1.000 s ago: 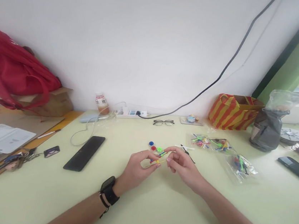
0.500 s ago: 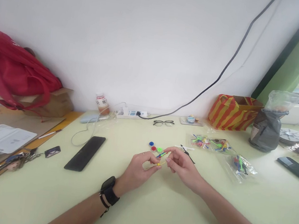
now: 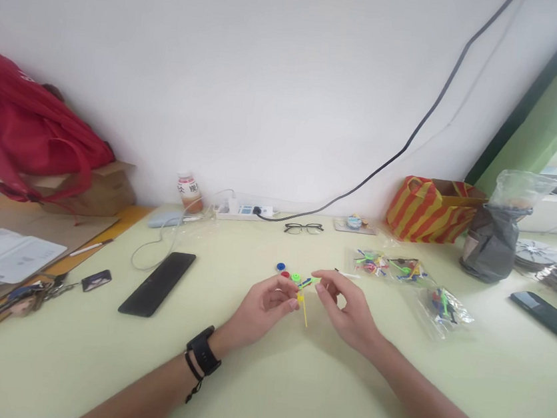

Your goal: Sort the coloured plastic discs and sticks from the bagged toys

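Observation:
My left hand (image 3: 267,305) is closed, with thumb and index finger pinching a thin yellow plastic stick (image 3: 305,316) that slants down toward me. My right hand (image 3: 348,307) is held just to its right, fingers curved and thumb apart, with nothing plainly between them. Its fingertips are close to small green and blue plastic pieces (image 3: 305,282); whether they touch cannot be told. Beyond the hands lie small plastic discs: a blue disc (image 3: 280,266), a red disc (image 3: 285,274) partly covered by my left hand, and a green disc (image 3: 295,277).
Bags of coloured plastic parts (image 3: 443,308) lie to the right. A black phone (image 3: 158,284) is on the left. Eyeglasses (image 3: 303,228), a power strip (image 3: 244,212) and a bottle (image 3: 190,193) stand along the wall. A striped bag (image 3: 431,213) is at back right.
The yellow stick has swung from pointing right to pointing down toward me. My right hand has drawn slightly away from my left, and its fingers have left the stick.

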`<state>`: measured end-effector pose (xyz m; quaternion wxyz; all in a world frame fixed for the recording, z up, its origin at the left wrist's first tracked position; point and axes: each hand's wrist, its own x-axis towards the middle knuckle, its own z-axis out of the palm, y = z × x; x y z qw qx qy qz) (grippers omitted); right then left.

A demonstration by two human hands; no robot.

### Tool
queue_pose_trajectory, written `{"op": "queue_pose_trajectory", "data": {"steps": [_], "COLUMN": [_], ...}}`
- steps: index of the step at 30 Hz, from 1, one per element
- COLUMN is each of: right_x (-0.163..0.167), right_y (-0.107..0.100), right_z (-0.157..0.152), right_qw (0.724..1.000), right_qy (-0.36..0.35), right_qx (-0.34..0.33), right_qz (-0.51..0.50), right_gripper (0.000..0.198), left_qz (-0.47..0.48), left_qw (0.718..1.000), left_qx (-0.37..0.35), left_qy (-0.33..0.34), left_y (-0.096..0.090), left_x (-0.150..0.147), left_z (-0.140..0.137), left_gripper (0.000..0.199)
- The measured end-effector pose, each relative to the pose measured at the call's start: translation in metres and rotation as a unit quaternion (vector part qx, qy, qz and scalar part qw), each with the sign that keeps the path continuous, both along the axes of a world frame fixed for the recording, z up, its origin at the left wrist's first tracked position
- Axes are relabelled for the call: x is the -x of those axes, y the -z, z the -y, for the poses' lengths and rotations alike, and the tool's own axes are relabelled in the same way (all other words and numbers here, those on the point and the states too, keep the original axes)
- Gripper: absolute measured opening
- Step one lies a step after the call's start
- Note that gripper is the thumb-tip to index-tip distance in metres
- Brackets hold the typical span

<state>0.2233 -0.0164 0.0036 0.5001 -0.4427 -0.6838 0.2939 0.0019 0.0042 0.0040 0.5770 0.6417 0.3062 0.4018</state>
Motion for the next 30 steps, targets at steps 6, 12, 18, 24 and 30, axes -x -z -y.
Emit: {"op": "queue_pose_trajectory", "data": {"steps": [6, 12, 18, 24, 30], "right_x": [0.000, 0.000, 0.007, 0.010, 0.009], "right_y": [0.002, -0.008, -0.013, -0.006, -0.002], "right_z": [0.003, -0.001, 0.002, 0.000, -0.001], "right_qw": [0.998, 0.991, 0.976, 0.960, 0.965], "right_qy": [-0.048, -0.093, -0.154, -0.166, -0.153], "right_qx": [0.027, 0.092, 0.157, 0.219, 0.197], "right_qz": [0.002, 0.007, -0.007, -0.059, -0.074], "right_gripper": [0.031, 0.058, 0.043, 0.039, 0.022], "left_qz": [0.009, 0.008, -0.028, -0.108, -0.185], "left_qw": [1.000, 1.000, 0.997, 0.982, 0.958], "left_qx": [0.016, 0.012, -0.057, -0.142, -0.205], "left_qy": [-0.017, -0.025, -0.033, -0.062, -0.079], "left_y": [-0.006, -0.007, -0.007, -0.003, -0.002], "left_x": [0.000, -0.001, 0.001, 0.004, 0.005], "left_z": [-0.001, 0.000, 0.000, -0.002, -0.002], "left_gripper": [0.028, 0.028, 0.021, 0.017, 0.028]}}
